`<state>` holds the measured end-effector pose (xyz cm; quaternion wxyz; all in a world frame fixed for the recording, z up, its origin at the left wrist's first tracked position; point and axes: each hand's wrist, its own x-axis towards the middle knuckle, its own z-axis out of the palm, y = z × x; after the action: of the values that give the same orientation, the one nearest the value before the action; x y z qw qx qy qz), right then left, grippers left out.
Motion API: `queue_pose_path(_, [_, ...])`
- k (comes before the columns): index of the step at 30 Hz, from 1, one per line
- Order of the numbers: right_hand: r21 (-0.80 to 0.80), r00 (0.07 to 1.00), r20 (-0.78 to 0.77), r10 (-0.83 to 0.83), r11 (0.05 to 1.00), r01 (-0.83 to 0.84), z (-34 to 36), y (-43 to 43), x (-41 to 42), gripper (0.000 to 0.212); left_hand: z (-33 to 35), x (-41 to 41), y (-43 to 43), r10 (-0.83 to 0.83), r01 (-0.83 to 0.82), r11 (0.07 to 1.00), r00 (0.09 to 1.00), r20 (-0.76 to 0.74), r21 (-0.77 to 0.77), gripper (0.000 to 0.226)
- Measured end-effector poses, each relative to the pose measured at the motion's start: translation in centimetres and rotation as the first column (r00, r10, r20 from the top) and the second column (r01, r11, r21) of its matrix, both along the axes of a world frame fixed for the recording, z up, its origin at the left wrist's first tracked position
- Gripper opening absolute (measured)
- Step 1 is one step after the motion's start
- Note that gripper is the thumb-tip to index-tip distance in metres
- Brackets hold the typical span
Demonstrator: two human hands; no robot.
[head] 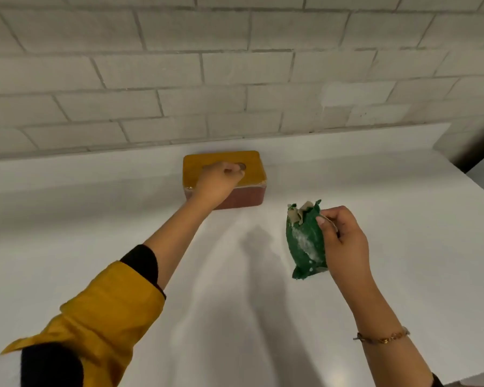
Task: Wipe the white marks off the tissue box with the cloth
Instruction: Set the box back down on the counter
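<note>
The tissue box has a mustard-yellow lid and a reddish-brown body. It sits on the white counter near the back wall. My left hand rests on top of its lid with the fingers curled at the round opening in the middle. No white marks show on the visible part of the lid. My right hand holds a bunched green cloth up above the counter, to the right of and nearer than the box. The cloth has white smears on its face and a beige patch at its top.
The white counter spreads wide in front of me, with a low raised ledge at the back. Behind it stands a white brick wall. The counter's right edge drops off at the far right.
</note>
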<state>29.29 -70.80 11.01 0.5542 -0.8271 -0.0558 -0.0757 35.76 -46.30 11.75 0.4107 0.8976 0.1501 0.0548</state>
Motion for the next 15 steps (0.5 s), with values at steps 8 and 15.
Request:
queue_pose_path(8, [0.076,0.98,-0.191,0.057,0.996,-0.043,-1.5,11.9,-3.4,0.023,-0.2,-11.2,11.1,0.258,-0.187,0.837,0.964,0.07,-0.515,0.029])
queue_pose_path(15, [0.322,0.911,-0.38,0.162,0.946,-0.034,-2.9,25.8,-7.9,0.013,-1.2,-20.6,23.8,0.348,-0.288,0.779,0.937,0.003,-0.556,0.027])
